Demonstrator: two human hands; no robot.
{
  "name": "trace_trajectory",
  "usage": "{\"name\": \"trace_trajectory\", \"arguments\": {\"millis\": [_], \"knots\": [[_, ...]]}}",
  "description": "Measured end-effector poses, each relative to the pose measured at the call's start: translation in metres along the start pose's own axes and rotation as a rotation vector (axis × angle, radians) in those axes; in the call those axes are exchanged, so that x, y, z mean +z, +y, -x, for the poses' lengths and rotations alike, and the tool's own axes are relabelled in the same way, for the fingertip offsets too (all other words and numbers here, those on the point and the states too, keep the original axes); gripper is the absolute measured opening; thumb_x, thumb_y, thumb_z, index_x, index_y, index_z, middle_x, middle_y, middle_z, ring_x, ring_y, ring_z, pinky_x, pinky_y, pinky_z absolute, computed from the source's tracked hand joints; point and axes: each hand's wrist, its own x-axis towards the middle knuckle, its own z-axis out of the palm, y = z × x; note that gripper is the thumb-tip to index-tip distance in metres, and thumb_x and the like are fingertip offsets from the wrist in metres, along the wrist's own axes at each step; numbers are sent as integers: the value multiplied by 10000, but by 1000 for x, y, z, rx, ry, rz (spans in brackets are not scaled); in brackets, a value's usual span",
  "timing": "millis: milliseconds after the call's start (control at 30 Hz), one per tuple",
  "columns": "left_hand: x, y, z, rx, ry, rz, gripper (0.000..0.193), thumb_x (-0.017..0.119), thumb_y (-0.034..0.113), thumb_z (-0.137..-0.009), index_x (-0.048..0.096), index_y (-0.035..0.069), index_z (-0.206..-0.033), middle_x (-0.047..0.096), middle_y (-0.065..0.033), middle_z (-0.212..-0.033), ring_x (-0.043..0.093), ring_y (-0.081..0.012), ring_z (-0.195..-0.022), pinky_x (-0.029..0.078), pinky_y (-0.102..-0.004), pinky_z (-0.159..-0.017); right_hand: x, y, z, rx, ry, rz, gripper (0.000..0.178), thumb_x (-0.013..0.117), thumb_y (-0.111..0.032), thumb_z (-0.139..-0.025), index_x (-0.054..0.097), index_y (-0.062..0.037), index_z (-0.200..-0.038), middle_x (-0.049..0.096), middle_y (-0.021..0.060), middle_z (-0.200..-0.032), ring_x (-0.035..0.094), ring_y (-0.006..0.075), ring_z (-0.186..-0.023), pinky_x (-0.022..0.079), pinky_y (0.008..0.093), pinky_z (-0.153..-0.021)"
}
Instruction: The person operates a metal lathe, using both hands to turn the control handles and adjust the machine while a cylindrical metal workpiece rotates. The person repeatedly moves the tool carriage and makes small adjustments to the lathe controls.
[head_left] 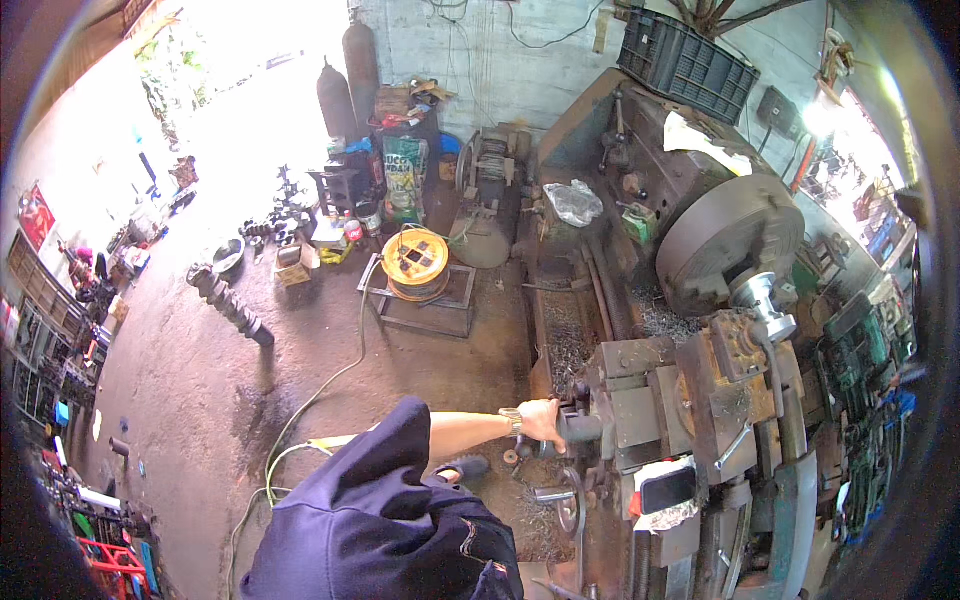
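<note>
From the lower left, my left arm in a dark sleeve reaches across to a metal lathe, a wristwatch (512, 420) on its wrist. My left hand (541, 423) is closed at a dark cylindrical handle (580, 430) on the lathe carriage; its fingertips are partly hidden. Below it is a carriage handwheel (571, 500). Farther right stands the tool post (736, 346), close to a shiny metal workpiece (768, 302) at the big round chuck (728, 245). A wrench (734, 447) and a smartphone (668, 491) on white cloth lie on the carriage. My right hand is out of view.
Metal chips (568, 345) cover the lathe bed. Left of it, a yellow cable reel (415, 258) sits on a metal frame, and a hose (330, 385) crosses the floor. A crankshaft-like metal shaft (230, 303) stands farther left. A black crate (687, 62) rests above the headstock.
</note>
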Motion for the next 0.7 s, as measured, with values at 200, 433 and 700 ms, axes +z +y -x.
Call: {"name": "trace_trajectory", "arguments": {"millis": [200,433,700], "knots": [[3,0,2,21,26,11,936,891,617,-566,592,-90,-1102,717,-241,-1042,717,-342,-994,573,-427,-843,-12,-7,4,-2,15,26,532,759,-400,-662,745,-75,-1084,708,200,-1170,680,341,-1115,538,443,-855],[-14,8,16,3,9,42,875,891,621,-555,661,-76,-1031,728,-225,-1013,722,-329,-962,575,-424,-820,18,5,12,25,-29,-24,529,761,-395,-653,747,-76,-1074,710,200,-1164,682,339,-1111,538,441,-847],[-7,11,3,-6,-44,-3,1256,909,653,-505,456,-55,-1438,645,-263,-1270,631,-372,-1202,503,-428,-1026,113,4,-16,-112,-177,-144,526,763,-390,-641,750,-78,-1063,711,200,-1156,685,336,-1107,539,438,-838]]}}
